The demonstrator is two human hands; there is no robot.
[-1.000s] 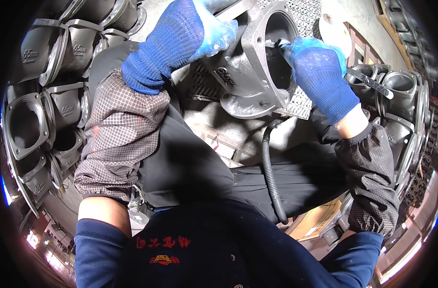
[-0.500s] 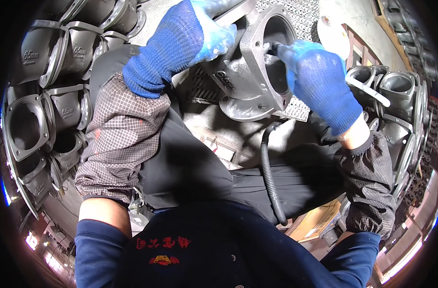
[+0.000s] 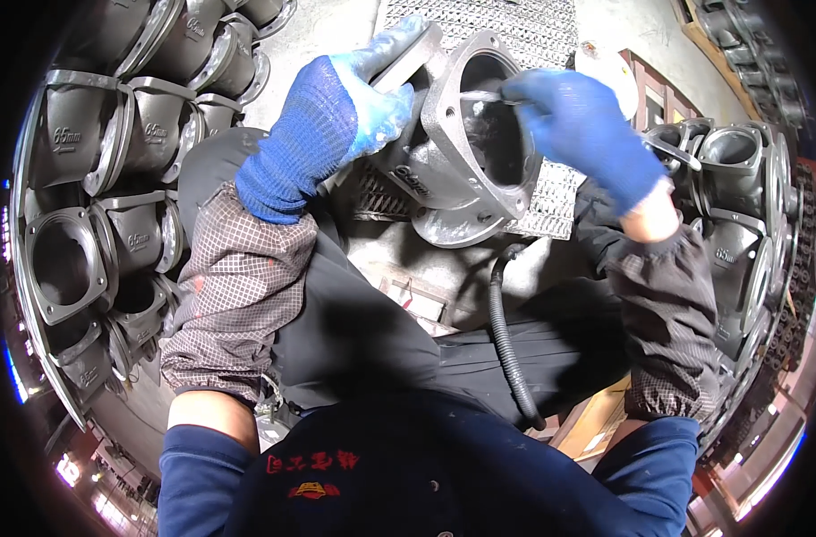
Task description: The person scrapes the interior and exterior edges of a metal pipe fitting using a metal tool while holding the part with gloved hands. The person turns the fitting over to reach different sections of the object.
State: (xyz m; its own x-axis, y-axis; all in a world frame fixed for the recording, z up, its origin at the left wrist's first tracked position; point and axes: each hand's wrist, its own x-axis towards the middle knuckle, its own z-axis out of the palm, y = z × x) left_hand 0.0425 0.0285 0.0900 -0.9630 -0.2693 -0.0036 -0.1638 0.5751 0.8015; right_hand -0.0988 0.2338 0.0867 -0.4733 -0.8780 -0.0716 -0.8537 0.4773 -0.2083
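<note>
A grey cast-metal valve body (image 3: 437, 152) with round openings and flanges stands tilted in front of me on a patterned metal plate (image 3: 558, 192). My left hand (image 3: 372, 98), in a blue coated glove, is closed round the flange at its far left. My right hand (image 3: 569, 112), gloved alike, grips a slim, pale rod-like tool (image 3: 685, 157). One end of the tool sticks out behind that hand; its thin metal tip lies inside the large round opening facing right. The right fingers are at the rim of this opening, partly hidden by the glove's back.
Similar grey castings (image 3: 144, 134) are stacked at my left, and more castings (image 3: 735, 170) stand at my right. A black corrugated hose (image 3: 508, 349) runs between my legs. Beyond my right hand are a white round object (image 3: 607, 76) and a wooden-edged pallet (image 3: 654, 89).
My right hand has shifted left and slightly up with the tool, and more of the tip shows within the opening. My left hand still holds the flange; the whole view has shifted slightly.
</note>
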